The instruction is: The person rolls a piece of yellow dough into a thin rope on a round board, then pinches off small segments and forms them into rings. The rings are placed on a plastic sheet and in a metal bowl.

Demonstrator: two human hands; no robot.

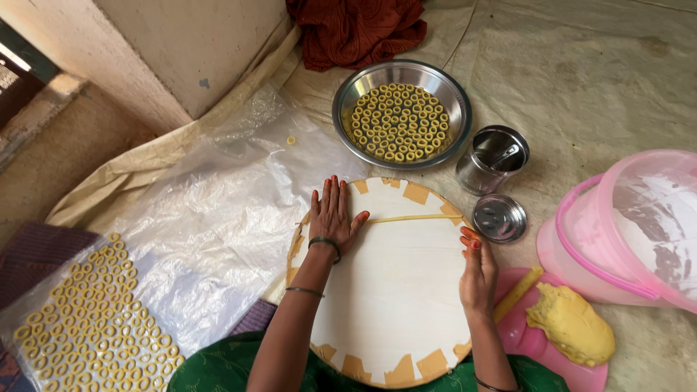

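A round white board (385,290) with tan tape patches round its rim lies in front of me. Across its far part stretches a thin yellow dough rope (410,218). My left hand (332,215) lies flat, fingers spread, on the rope's left end. My right hand (477,270) rests at the board's right edge, fingertips near the rope's right end, holding nothing that I can see. A lump of yellow dough (571,324) sits on a pink lid (530,341) to the right, with a short dough stick (518,293) beside it.
A steel bowl (457,116) with several dough rings stands beyond the board. A steel tin (491,161) and its lid (499,218) sit right of it. A pink bucket (624,232) lies at right. Clear plastic sheet (210,218) at left carries several more rings (91,323). A red cloth (356,29) lies at the back.
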